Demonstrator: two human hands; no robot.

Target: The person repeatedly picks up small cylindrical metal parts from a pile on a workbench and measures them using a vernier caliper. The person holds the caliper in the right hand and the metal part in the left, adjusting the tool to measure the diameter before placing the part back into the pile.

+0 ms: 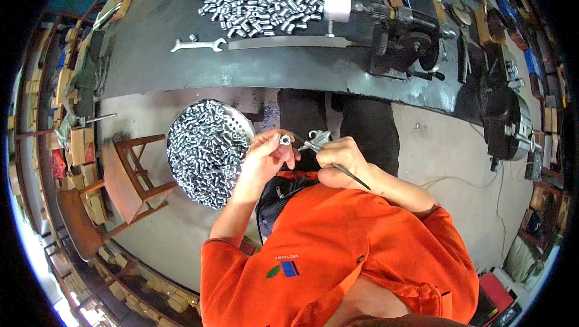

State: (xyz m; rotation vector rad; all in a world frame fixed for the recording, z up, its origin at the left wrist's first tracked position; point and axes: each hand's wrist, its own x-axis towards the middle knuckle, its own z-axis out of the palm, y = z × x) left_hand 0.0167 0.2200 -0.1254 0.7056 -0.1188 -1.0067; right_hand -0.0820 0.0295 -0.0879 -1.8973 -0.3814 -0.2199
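Note:
My left hand pinches a small shiny metal sleeve, its round open end showing. Close beside it, my right hand is closed around a tool with a bright silver head and a thin dark shaft that sticks out past the palm. I cannot make out the tool's exact kind. The silver head points toward the sleeve, and a small gap seems to part them. Left of my left hand stands a round perforated metal basin, heaped with many similar sleeves.
On the dark workbench ahead lie a big pile of sleeves, an open-ended wrench and a long flat metal bar. A geared machine stands at its right. A wooden chair is left of the basin; shelves line both sides.

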